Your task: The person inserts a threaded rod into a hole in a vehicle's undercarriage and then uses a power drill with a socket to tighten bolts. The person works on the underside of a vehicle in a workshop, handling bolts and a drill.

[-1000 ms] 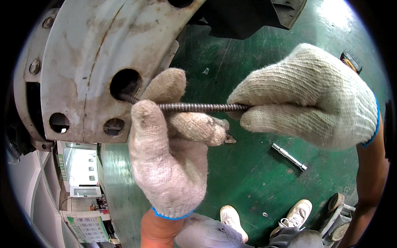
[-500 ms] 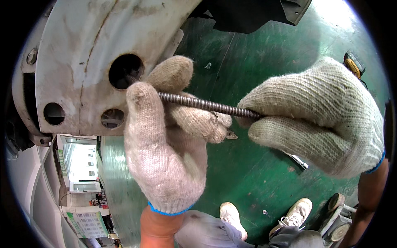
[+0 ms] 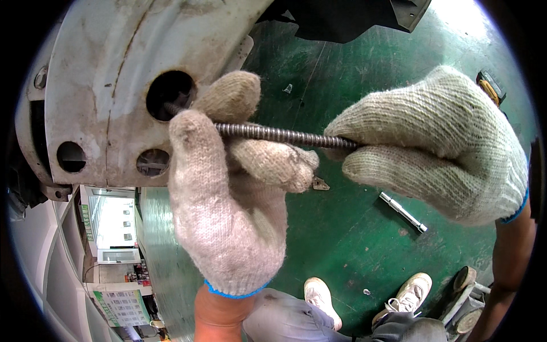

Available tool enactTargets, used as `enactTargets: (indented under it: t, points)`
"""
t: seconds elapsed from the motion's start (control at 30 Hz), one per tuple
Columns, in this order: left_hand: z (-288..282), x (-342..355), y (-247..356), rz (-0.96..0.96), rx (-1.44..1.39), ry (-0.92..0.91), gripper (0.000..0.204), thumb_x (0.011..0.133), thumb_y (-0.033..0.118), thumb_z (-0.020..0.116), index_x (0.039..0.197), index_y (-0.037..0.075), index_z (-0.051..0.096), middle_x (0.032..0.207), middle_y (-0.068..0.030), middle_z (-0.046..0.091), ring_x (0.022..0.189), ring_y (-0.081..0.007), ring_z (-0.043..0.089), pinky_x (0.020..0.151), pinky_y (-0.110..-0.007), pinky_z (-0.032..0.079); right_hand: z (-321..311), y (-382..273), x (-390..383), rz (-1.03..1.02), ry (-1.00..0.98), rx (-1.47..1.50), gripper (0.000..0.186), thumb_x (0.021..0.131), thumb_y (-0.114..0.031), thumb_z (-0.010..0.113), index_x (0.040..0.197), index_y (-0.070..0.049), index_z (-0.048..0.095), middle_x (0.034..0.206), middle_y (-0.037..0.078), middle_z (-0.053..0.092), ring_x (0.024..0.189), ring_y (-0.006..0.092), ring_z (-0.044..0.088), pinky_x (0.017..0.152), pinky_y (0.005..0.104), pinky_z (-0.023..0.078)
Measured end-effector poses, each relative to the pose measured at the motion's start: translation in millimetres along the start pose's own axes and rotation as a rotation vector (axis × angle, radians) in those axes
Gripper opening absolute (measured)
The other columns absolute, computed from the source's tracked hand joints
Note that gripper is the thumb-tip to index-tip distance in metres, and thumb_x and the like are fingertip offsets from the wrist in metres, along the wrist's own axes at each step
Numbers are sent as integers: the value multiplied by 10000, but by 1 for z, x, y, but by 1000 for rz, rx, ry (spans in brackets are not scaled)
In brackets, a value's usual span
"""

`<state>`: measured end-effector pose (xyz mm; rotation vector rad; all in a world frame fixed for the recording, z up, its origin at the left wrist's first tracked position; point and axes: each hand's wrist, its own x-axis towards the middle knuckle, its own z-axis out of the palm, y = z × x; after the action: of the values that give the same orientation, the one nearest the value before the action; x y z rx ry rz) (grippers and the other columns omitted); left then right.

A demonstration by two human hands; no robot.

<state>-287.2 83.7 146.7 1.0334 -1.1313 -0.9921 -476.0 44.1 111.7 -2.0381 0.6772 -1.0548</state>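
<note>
The cream knit-gloved left hand [image 3: 225,208] and matching right hand [image 3: 441,139] grip the ridged dark-metal rod [image 3: 279,134] at mid-frame; centring it in the round hole [image 3: 164,85] of the upper-left white metal panel [image 3: 85,74] should limit rubbing.

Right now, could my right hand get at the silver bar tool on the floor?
Probably not while it's occupied: your right hand pinches the ribbed metal rod, and the silver bar tool lies down on the green floor. Nothing visible covers the tool, though.
</note>
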Motion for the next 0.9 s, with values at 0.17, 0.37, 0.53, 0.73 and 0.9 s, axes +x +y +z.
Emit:
enactTargets:
  t: [0.17,0.37,0.53,0.73,0.9]
  points:
    - [0,-2,-1,4,20,-17,432,1059,360,446,1281,17,589,732,-28,651,629,-134,592,693,-301,528,6,10,-1,-158,67,-30,243,864,-146,731,1005,50,703,693,131,658,554,228,654,517,312,505]
    - [-3,-5,3,-34,56,-28,436,1058,367,449,1271,12,587,717,-13,619,616,-122,554,660,-295,494,4,0,-3,-76,30,-4,237,855,-133,733,990,59,699,675,127,656,546,220,661,505,311,509]
    - [0,-3,6,-64,-36,-46,436,1055,371,455,1261,12,592,693,-4,561,585,-122,485,607,-286,430,3,-11,-9,-48,67,-35,233,853,-134,733,982,57,699,656,121,649,531,218,657,497,311,506]
    - [-1,2,2,-35,32,-1,431,1053,367,459,1259,13,595,696,-11,561,583,-122,487,607,-283,435,9,-16,-8,57,75,8,229,850,-136,733,974,53,700,634,115,641,513,216,651,486,311,503]
    - [-5,2,9,-50,40,-47,443,1054,370,460,1265,5,594,696,-8,571,580,-115,495,602,-280,454,19,-12,-4,-81,168,-79,225,845,-137,731,966,50,698,622,121,631,505,232,649,484,318,502]
